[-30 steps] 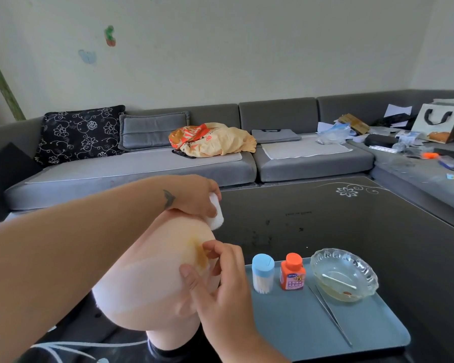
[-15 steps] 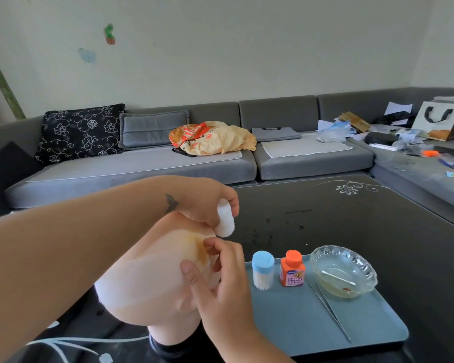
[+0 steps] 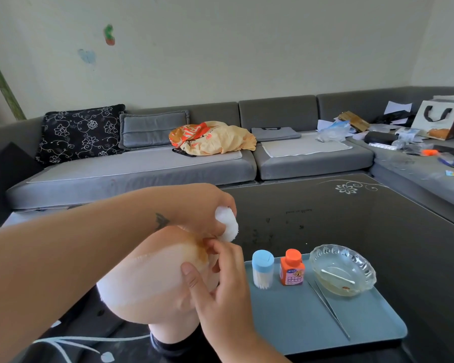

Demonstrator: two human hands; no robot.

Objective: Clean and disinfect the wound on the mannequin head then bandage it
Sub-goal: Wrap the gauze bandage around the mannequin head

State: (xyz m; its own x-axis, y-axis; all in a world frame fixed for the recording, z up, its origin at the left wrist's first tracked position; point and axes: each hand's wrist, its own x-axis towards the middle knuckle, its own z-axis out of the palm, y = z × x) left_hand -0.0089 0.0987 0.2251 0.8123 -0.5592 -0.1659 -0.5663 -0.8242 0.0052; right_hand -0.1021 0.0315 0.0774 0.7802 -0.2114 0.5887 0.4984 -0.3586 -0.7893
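Starting the bandage on the mannequin head [image 3: 152, 279], lower centre of the frame.

The head sat at the bench's [image 3: 325, 218] near edge, its brown-stained wound [image 3: 201, 251] facing up. My left hand [image 3: 202, 208] gripped the white bandage roll [image 3: 227, 224] just above the wound so it could unwind, while my right hand [image 3: 220, 292] pinched what I took for the loose end against it, thumb braced on the head. Since half a second earlier, the roll had lifted slightly. The tray [image 3: 299, 323] with its orange bottle [image 3: 292, 268] waited lower right.
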